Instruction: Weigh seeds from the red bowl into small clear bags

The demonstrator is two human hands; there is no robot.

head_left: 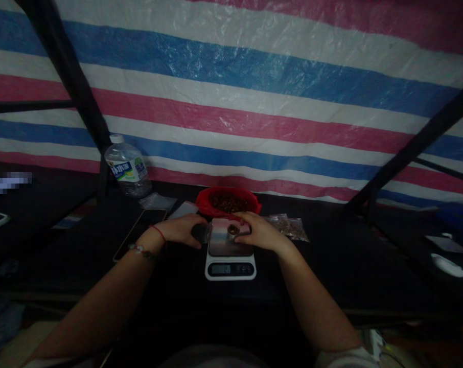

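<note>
My left hand (186, 230) is beside the left edge of a white digital kitchen scale (230, 272), thumb and fingers apart. A small clear plastic bag (206, 233) lies by its fingertips. On the scale's shiny metal plate stands a small round cup (232, 233) with something brown inside. My right hand (262, 231) reaches over the plate from the right, its fingers spread around the cup's right side. The thumb is at the cup's lower edge. Behind the scale sits a bowl lined with a red bag (203, 203), full of small dark reddish-brown pieces (229, 200).
Filled clear zip bags (293, 228) lie right of the scale. A dark phone (137, 232), flat plastic bags (157, 201) and a big clear bottle (129, 168) are at the left. Black slanted posts (68, 66) flank the black table (323, 271); a striped tarp (247, 102) hangs behind.
</note>
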